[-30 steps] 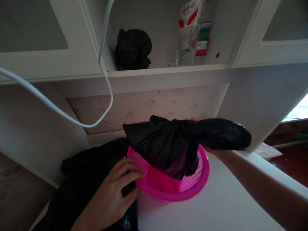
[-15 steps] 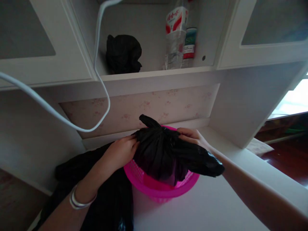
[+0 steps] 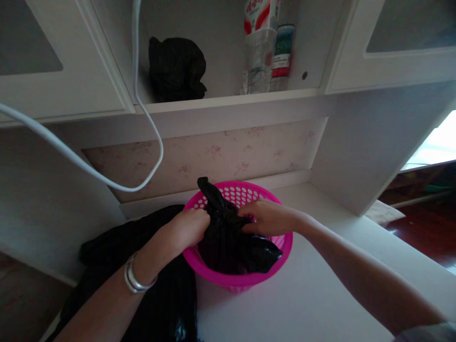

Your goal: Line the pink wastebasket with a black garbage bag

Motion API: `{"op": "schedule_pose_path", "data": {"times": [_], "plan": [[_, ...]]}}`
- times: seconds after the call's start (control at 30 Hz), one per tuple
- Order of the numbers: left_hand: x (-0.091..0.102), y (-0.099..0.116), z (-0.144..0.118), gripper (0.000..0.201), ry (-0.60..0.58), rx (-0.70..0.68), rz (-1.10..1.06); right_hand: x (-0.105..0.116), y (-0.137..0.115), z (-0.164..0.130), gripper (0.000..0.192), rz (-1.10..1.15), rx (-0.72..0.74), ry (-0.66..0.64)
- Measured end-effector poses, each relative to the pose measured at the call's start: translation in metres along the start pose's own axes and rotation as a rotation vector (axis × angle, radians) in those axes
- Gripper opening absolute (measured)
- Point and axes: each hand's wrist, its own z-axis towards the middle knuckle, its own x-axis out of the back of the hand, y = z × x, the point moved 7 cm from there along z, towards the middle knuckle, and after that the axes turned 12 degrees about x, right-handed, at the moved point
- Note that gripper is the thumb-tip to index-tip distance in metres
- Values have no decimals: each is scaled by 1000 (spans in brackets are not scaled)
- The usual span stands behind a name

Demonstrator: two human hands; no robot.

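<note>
A knotted black plastic bag [image 3: 228, 242] lies inside a bright pink perforated basket [image 3: 240, 284] on the white surface. My left hand [image 3: 194, 227] is closed on the bag's left side, its fingertips partly hidden by the plastic. From the right, my right hand [image 3: 261, 217] reaches over the basket with curled fingers pinching the bag near its knot. One twisted end of the bag sticks up at the back, and the other droops toward the front right rim. A silver bracelet [image 3: 133, 275] circles my left wrist.
Another large black plastic bag [image 3: 167, 294] spreads left of the basket, under my left forearm. Above, an open shelf [image 3: 228, 100] holds a black bundle [image 3: 177, 70] and clear bottles [image 3: 260, 59]. A white cable [image 3: 158, 156] hangs in front at left.
Both hands have lowered the knotted black bag deeper into the pink basket. The basket's back wall, hidden before, now shows, and my right hand has moved inward over the rim.
</note>
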Motion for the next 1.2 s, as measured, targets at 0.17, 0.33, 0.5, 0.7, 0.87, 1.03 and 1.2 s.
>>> {"op": "schedule_pose_path", "data": {"times": [0.17,0.33,0.5,0.7,0.87,1.03,1.2], "plan": [[22,10,-23,40,144,155,44,0,-3,1,6,-60,14,-16],[11,13,-12,36,145,112,-42,0,-5,-1,25,-47,49,0],[1,1,-10,26,132,103,-68,5,-1,-7,19,-80,89,10],[20,-30,-31,28,230,170,-90,26,10,-27,28,-142,125,15],[35,-55,-54,23,283,194,-89,40,22,-48,29,-59,60,149],[40,-43,-64,35,365,185,-25,32,9,-41,31,-83,92,190],[40,-32,-62,30,410,168,-78,15,-26,-13,61,-144,200,151]]}}
